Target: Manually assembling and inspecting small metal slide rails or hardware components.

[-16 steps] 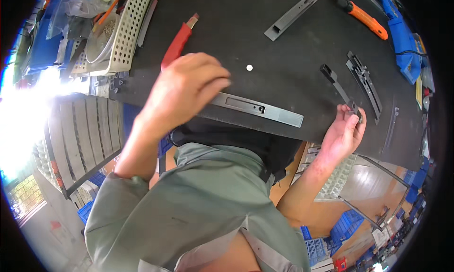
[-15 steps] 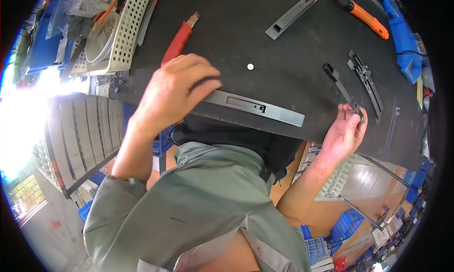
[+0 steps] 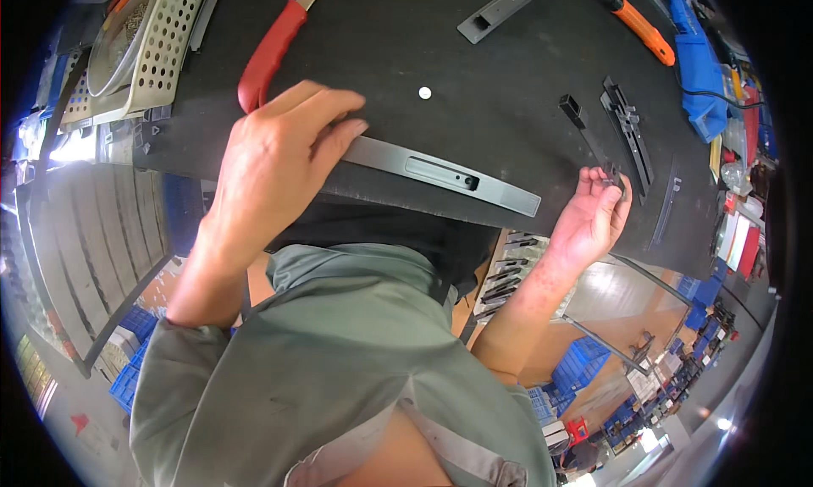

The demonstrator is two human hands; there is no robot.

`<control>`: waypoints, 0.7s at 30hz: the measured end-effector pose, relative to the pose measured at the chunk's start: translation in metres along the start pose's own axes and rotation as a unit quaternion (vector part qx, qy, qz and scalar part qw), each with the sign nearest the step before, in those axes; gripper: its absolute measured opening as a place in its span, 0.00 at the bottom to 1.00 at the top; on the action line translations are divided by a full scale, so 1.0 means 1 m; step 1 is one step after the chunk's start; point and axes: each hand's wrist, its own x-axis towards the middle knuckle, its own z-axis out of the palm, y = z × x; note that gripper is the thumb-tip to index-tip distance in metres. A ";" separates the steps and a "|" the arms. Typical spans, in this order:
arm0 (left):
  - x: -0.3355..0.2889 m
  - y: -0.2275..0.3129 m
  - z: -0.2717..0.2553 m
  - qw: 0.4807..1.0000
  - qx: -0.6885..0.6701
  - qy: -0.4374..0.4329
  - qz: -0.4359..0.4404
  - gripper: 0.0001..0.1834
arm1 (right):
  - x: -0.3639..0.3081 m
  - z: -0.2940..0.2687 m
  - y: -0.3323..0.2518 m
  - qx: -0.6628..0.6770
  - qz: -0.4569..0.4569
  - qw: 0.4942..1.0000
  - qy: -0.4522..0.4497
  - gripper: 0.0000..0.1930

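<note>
My left hand (image 3: 284,152) is by the left end of a long grey metal bar (image 3: 398,158) with a recessed slot. Its thumb and fingers are apart, and the thumb lies at the bar's end; the hand hides part of that end. To the right, my right hand (image 3: 597,207) grips the near end of a slim dark metal lever (image 3: 586,133) with a black block at its far end. My fingers cover the gripped end. Just beyond my left hand lies a red-handled utility knife (image 3: 273,53).
A small white disc (image 3: 425,93) lies mid-table. Dark metal assemblies (image 3: 628,131) and another grey bar (image 3: 506,11) are on the black mat. An orange electric screwdriver (image 3: 642,30) is at far right, a perforated cream basket (image 3: 169,59) at far left. The table's front edge runs close to me.
The whole view has shifted, with the table's things now farther left and up in the picture. The slotted bar sits slightly farther right relative to my left hand. My right hand keeps its grip.
</note>
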 end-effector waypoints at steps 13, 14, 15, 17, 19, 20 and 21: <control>0.055 0.014 0.035 0.958 0.107 -0.036 0.265 0.05 | -0.001 0.006 -0.003 0.005 -0.006 0.999 0.032 0.14; 0.056 0.014 0.035 0.956 0.112 -0.040 0.269 0.05 | -0.002 0.005 -0.004 0.009 -0.007 0.999 0.038 0.14; 0.058 0.015 0.036 0.953 0.113 -0.042 0.278 0.05 | -0.003 0.003 -0.005 0.006 -0.009 0.999 0.034 0.14; 0.061 0.017 0.034 0.949 0.117 -0.047 0.289 0.05 | -0.003 0.002 -0.005 0.006 -0.012 0.999 0.034 0.14; 0.061 0.020 0.023 0.955 0.128 -0.104 0.246 0.05 | -0.002 0.004 -0.002 0.017 -0.013 0.999 0.032 0.13; 0.061 0.021 0.019 0.954 0.131 -0.107 0.249 0.05 | -0.002 0.006 -0.002 0.019 -0.014 0.999 0.038 0.13; 0.061 0.022 0.015 0.960 0.110 -0.142 0.213 0.05 | -0.002 0.008 -0.002 0.021 -0.013 0.999 0.030 0.13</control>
